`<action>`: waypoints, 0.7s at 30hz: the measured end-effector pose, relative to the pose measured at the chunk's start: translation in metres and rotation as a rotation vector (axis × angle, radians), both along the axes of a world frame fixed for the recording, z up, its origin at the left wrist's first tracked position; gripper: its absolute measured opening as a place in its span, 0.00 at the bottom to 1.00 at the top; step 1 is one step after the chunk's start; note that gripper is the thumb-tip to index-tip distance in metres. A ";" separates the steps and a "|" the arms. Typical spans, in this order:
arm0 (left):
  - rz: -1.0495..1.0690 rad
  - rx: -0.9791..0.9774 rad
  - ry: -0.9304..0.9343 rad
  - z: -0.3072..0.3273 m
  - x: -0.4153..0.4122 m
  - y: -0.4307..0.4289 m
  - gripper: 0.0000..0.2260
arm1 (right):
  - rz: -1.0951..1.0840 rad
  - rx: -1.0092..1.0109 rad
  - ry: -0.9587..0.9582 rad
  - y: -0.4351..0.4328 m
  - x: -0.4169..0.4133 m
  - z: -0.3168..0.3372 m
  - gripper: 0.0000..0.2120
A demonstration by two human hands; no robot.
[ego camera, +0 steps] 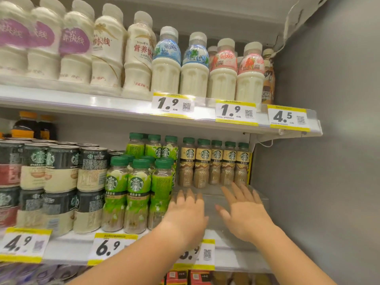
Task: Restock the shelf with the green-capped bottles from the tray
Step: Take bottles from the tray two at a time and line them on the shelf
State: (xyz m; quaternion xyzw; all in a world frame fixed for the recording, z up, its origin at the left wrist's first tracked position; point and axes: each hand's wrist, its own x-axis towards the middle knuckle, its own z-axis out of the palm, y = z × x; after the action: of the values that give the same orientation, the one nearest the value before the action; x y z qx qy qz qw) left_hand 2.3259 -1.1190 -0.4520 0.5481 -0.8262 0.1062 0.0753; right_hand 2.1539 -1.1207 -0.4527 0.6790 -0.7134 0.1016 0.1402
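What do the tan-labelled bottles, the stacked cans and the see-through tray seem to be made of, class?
The tan-labelled bottles are probably clear plastic: brown drink is visible below the label. The stacked cans are likely metal, given their shiny rimmed tops. The see-through tray is apparently clear glossy plastic, as the shelf shows through its wall.

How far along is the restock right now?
Done: green-label bottles fill their lane to the front, and five tan-label bottles stand at the back. In hand: nothing; the left hand and right hand reach in open. Left: the bare shelf space before the tan row.
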 end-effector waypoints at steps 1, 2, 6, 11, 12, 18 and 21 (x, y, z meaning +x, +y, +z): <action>-0.033 -0.052 -0.007 -0.003 0.005 0.007 0.30 | -0.012 -0.013 -0.001 0.013 0.005 -0.002 0.38; -0.068 -0.114 -0.014 -0.006 0.010 0.014 0.30 | -0.019 -0.029 -0.002 0.027 0.010 -0.005 0.43; -0.150 -0.179 -0.046 -0.024 0.034 0.043 0.32 | -0.053 -0.072 -0.002 0.081 0.030 -0.022 0.49; -0.281 -0.234 0.013 -0.058 0.074 0.066 0.35 | -0.089 -0.083 0.009 0.143 0.061 -0.049 0.44; -0.323 -0.259 0.022 -0.067 0.082 0.070 0.34 | -0.097 -0.082 0.033 0.153 0.067 -0.057 0.44; -0.523 -0.336 0.055 -0.131 0.129 0.099 0.33 | -0.132 -0.049 0.200 0.209 0.089 -0.119 0.36; -0.565 -0.305 0.028 -0.179 0.150 0.112 0.30 | -0.116 -0.018 0.263 0.233 0.094 -0.157 0.34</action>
State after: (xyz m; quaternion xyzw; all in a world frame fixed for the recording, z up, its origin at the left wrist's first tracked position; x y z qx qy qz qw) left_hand 2.4763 -1.0074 -0.6313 0.2808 -0.9192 0.1961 0.1943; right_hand 2.2478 -0.8878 -0.6098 0.6428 -0.7261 0.0098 0.2440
